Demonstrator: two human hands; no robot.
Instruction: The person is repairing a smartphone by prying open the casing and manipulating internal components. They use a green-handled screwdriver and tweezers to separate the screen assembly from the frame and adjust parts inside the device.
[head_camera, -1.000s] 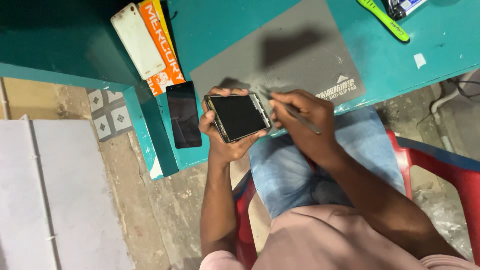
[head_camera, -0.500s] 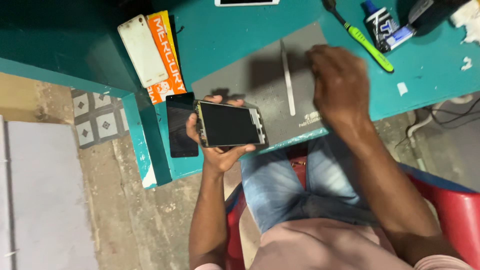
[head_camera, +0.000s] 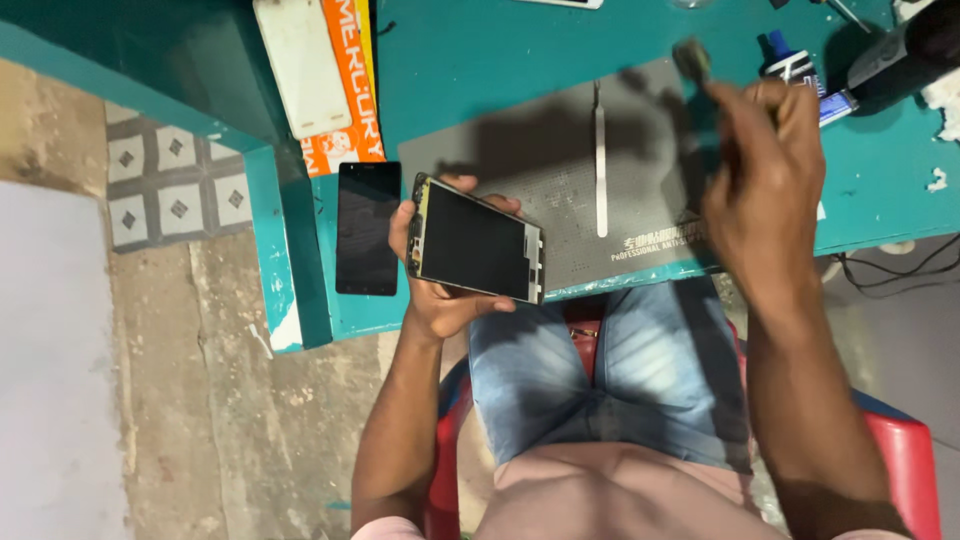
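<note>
My left hand (head_camera: 440, 305) grips a phone (head_camera: 478, 245) with a black screen and a pale frame, held face up over the table's front edge. My right hand (head_camera: 765, 170) is raised above the right side of the grey work mat (head_camera: 520, 140), fingers closed around a small dark-tipped tool (head_camera: 690, 55) that is blurred. A thin metal tool (head_camera: 600, 170) lies on the mat, apart from both hands.
A second black phone panel (head_camera: 367, 228) lies on the teal table (head_camera: 450, 50) left of my left hand. A white panel (head_camera: 300, 65) and an orange box (head_camera: 352, 90) sit behind it. A blue-capped bottle (head_camera: 790, 60) and a black object (head_camera: 910, 45) stand far right.
My right hand laid the metal tool on the mat, reached to the far right and now holds a dark-tipped tool. My left hand kept the phone, tilting it slightly.
</note>
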